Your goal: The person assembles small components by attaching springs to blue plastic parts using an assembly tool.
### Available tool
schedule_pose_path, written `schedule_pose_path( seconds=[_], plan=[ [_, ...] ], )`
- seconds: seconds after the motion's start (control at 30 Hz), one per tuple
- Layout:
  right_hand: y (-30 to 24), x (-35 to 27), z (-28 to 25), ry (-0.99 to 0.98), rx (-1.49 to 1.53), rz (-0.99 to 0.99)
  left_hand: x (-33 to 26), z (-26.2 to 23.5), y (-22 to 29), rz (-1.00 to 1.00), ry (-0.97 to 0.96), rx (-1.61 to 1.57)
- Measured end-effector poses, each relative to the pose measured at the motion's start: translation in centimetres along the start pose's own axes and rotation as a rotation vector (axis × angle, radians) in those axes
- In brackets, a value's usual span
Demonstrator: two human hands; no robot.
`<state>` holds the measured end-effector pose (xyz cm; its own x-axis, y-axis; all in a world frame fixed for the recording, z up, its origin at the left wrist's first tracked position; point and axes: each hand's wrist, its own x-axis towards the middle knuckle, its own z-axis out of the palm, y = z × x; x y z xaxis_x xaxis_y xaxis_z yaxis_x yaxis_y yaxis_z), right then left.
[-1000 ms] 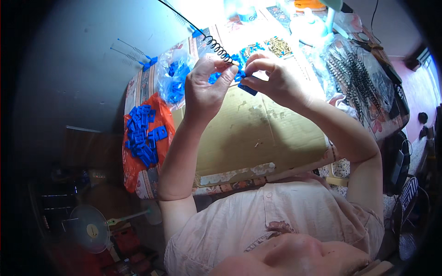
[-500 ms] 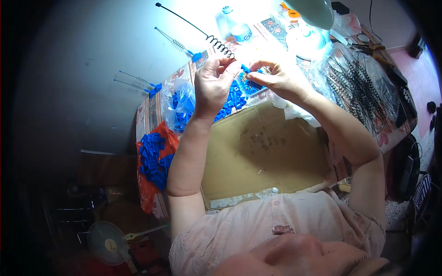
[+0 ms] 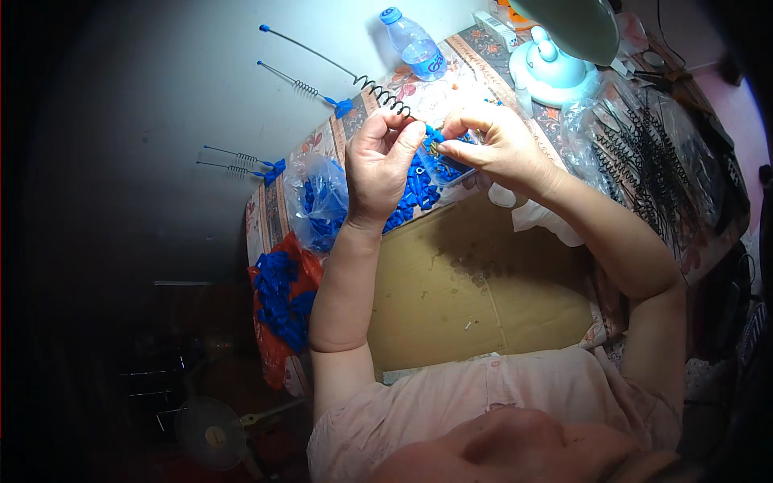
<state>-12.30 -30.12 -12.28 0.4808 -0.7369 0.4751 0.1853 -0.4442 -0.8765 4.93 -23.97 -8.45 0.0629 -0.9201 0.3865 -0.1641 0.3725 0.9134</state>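
The left hand (image 3: 385,165) pinches the lower end of a long black wire rod with a coiled spring section (image 3: 378,90), which slants up and away from that grip. The right hand (image 3: 495,145), just beside it, is clenched on a small blue plastic cap (image 3: 441,147). The rod looks light and springy, best held just below the coil; the cap is small and likely slippery. Below both grips lies a clear bag of blue plastic caps (image 3: 322,205) on the worktop (image 3: 475,298)
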Motion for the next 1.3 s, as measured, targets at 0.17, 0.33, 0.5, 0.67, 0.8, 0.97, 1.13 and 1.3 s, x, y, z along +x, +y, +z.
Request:
schedule_pose_path(
  seconds=[0.17,0.33,0.5,0.67,0.8,0.97,1.13,1.3],
  plan=[
    [0.07,0.03,-0.13,-0.003,-0.059,-0.023,-0.11,-0.1,-0.28,-0.014,-0.023,-0.02],
    [-0.09,0.0,-0.11,-0.02,-0.049,0.042,-0.09,-0.19,-0.58,-0.007,-0.011,-0.04],
    [0.62,0.17,-0.02,-0.004,-0.103,-0.008,-0.06,-0.39,-0.75,-0.005,-0.018,-0.031],
    [0.65,0.14,-0.21,-0.017,-0.113,0.025,-0.05,-0.08,-0.69,0.001,-0.009,-0.044],
    [0.31,0.02,0.04,-0.031,-0.061,0.076,-0.33,-0.42,-0.93,-0.006,-0.001,-0.035],
    [0.55,0.09,-0.04,-0.001,-0.101,-0.013,-0.28,0.15,-0.6,-0.021,0.035,-0.036],
    [0.14,0.0,-0.11,-0.027,-0.087,0.04,-0.26,0.13,-0.82,0.0,0.018,-0.053],
    [-0.04,-0.02,-0.08,-0.035,-0.116,0.027,-0.4,0.26,-0.72,-0.005,0.045,-0.05]
  ],
)
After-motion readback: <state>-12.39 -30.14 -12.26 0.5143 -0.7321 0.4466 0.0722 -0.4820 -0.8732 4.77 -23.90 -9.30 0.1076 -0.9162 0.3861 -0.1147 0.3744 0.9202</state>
